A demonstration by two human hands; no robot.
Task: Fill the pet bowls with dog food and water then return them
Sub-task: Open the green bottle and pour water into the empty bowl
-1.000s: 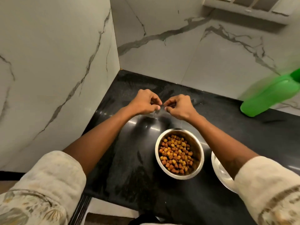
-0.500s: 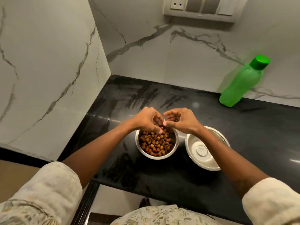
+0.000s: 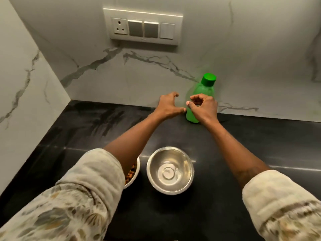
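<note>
Green bottle (image 3: 203,89) stood long axis vertical, cap up, at 1 o'clock from the empty bowl (image 3: 170,171); your left hand (image 3: 169,106) spread wide at its 9 o'clock, your right hand (image 3: 204,107) curled before it, grip unclear.

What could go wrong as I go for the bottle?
The tall green plastic bottle stands free; the right hand in front of it could knock it over. The left sleeve lies over the steel bowl of brown kibble and might drag it. Pouring could overshoot the empty steel bowl.
</note>
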